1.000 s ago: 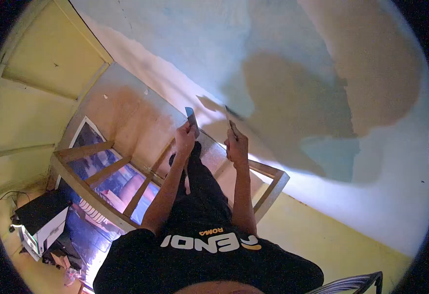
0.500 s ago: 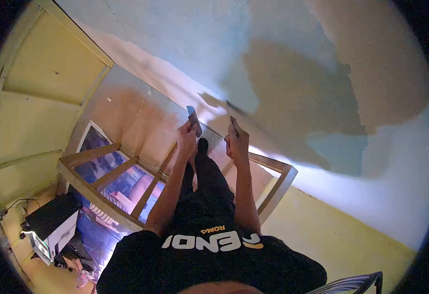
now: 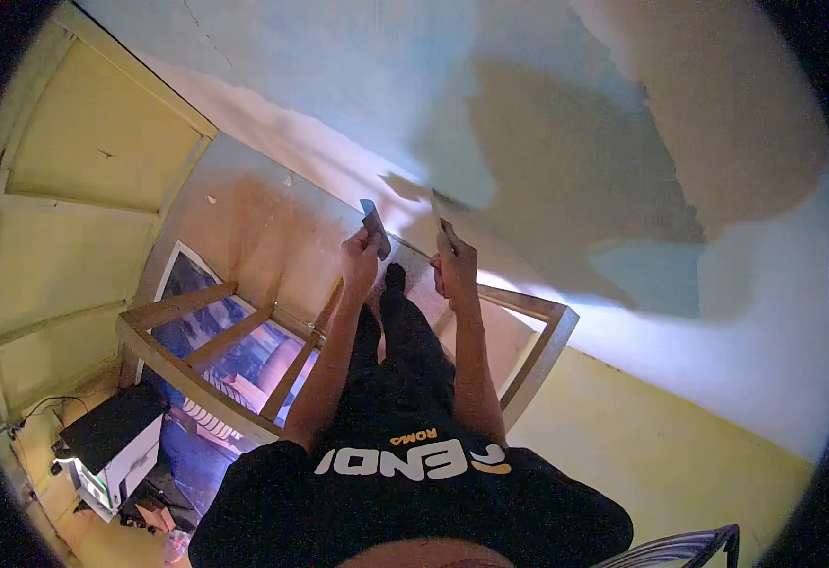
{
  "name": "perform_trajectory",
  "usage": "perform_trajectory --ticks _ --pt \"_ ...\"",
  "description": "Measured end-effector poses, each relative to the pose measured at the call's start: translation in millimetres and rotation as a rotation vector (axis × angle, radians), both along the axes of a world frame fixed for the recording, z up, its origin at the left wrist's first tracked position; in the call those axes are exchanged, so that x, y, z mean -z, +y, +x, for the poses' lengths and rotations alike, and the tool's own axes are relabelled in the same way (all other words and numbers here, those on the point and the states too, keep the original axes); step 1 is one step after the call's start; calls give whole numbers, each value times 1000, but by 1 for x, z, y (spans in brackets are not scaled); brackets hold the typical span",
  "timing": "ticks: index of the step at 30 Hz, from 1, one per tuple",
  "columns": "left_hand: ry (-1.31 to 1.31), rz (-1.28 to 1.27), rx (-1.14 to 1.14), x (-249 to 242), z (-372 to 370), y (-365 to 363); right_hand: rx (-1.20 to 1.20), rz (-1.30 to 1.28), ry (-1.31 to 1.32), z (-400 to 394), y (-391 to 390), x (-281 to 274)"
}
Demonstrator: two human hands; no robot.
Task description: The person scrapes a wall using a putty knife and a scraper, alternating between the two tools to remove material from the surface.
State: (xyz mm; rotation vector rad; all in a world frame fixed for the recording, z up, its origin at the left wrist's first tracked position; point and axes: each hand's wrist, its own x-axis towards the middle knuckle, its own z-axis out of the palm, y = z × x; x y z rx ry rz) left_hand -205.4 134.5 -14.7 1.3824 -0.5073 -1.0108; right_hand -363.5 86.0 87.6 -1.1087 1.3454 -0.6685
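My left hand [image 3: 361, 259] is closed round a flat putty scraper [image 3: 377, 233], its blade standing upward with a bluish patch at the tip. To the right, my right hand [image 3: 455, 267] grips a putty knife [image 3: 438, 210] by its handle. That thin blade points up and overlaps the wall [image 3: 547, 180] in this view, its edge close to the surface. Bluish, tan and whitish patches cover this wall, and shadows of my hands and body fall across it. The two tools are a short gap apart, both in front of my chest and above my legs.
A wooden frame with crossbars [image 3: 202, 383] surrounds my legs, and my foot [image 3: 395, 276] shows beyond my hands. Yellow panels [image 3: 93, 142] form the left wall. Low at left stand a black-topped white box [image 3: 116, 431] and cables; a curved metal rack [image 3: 684, 547] sits bottom right.
The view has shifted slightly. My right hand and its putty knife are a little higher; my left hand keeps nearly the same place and still grips its scraper.
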Motion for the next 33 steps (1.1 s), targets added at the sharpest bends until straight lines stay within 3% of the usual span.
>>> perform_trajectory --ticks 1,4,8,10,12,17,20,26,29,32,33 --pt "0 2 -12 -3 -1 1 7 63 -22 0 0 -10" --pt "83 -30 40 -3 0 3 8 -77 -14 13 -3 22" --pt "5 -32 8 14 2 -1 9 -25 -35 2 -3 12" --pt "-13 5 33 0 0 2 -27 -54 27 9 -9 12" --pt "2 28 19 -5 -2 2 -91 -279 -6 16 -4 25" --pt "-3 28 18 -8 0 -3 -1 12 -74 4 -3 -13" --pt "6 32 32 -13 -1 -2 -5 -76 -113 19 -4 11" --pt "-13 40 31 -3 -2 -6 -7 -20 -7 19 -4 -13" --pt "-9 54 31 -15 -1 -6 54 7 -49 28 0 17" --pt "-20 34 26 -14 0 -9 54 98 -180 4 6 -5" --pt "-11 24 6 -5 -1 -9 26 21 -135 7 3 -1"
